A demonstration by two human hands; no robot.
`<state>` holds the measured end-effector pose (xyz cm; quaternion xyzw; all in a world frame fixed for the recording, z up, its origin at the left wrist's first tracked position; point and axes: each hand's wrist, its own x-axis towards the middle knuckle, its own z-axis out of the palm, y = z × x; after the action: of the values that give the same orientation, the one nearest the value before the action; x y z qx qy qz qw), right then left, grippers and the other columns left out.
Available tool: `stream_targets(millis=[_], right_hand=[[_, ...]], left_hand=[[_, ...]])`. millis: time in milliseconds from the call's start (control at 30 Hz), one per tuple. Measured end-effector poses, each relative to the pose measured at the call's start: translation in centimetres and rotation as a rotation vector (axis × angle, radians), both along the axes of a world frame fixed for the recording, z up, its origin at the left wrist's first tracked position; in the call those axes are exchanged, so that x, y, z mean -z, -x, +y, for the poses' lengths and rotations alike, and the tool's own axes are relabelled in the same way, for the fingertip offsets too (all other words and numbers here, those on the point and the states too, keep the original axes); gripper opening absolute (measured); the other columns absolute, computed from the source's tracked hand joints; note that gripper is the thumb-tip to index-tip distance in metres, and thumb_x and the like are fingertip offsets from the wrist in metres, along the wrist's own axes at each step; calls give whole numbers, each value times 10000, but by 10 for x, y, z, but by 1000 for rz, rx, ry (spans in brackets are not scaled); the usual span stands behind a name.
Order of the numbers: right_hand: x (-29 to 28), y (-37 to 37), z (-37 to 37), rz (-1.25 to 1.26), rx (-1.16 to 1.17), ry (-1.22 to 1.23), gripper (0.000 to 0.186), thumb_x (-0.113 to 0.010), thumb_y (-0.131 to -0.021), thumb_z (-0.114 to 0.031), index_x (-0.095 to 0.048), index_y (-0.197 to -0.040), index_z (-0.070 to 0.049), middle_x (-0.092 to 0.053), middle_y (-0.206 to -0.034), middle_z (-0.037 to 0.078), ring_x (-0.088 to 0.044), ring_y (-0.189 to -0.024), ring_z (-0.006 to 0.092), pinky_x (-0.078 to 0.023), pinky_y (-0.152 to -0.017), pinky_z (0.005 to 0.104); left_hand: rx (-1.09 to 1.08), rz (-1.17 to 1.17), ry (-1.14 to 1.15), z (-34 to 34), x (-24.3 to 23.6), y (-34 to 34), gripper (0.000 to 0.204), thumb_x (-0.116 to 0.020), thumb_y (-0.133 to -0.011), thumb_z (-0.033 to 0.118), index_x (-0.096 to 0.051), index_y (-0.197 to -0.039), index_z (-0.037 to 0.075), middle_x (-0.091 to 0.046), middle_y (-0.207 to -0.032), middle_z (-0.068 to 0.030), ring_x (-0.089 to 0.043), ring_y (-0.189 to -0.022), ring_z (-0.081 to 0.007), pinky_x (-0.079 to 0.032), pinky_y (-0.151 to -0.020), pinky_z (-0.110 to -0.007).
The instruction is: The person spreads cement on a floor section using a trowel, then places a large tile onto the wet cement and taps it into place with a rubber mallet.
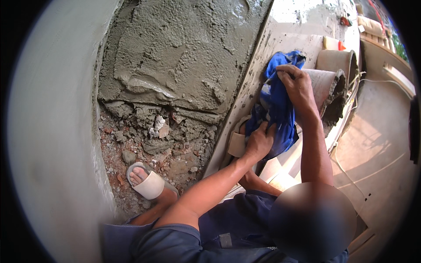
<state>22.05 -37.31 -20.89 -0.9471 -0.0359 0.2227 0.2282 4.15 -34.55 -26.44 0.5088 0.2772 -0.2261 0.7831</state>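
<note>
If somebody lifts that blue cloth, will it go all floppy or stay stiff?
Probably floppy: the blue cloth already bunches into soft folds between the left hand and right hand. It looks thin, so it's likely quite light. The greyish patches near its upper end might feel stiffer if they're dirt, but I can't tell.

The cloth [280, 109] is bright blue with some greyish patches. The cement [175, 48] is grey-green, the sandals [149, 186] are cream, the bottle [330, 43] is whitish and its cap [341, 45] is orange-red.
</note>
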Motion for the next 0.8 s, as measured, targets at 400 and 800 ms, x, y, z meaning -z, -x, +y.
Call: stream_targets(millis=[400, 800], right_hand=[[87, -39, 42, -221, 126, 96, 267, -725, -823, -238, -718, -924, 9, -711, -810, 155, -683, -771, 223, -521, -741, 337], [92, -51, 44, -73, 209, 235, 353, -697, -769, -279, -692, -914, 44, -700, -865, 244, -696, -867, 319, -519, -826, 383]], left_hand=[[-157, 71, 495, 14, 17, -53, 433, -440, -995, 273, -579, -1186, -90, -661, -1109, -222, -602, -1054, -244, -449, -904, -350], [-177, 22, 381, 9, 32, -57, 348, -406, -981, 181, -570, -1153, -73, -639, -1071, -308, -611, -1030, -413, -440, -896, -405]])
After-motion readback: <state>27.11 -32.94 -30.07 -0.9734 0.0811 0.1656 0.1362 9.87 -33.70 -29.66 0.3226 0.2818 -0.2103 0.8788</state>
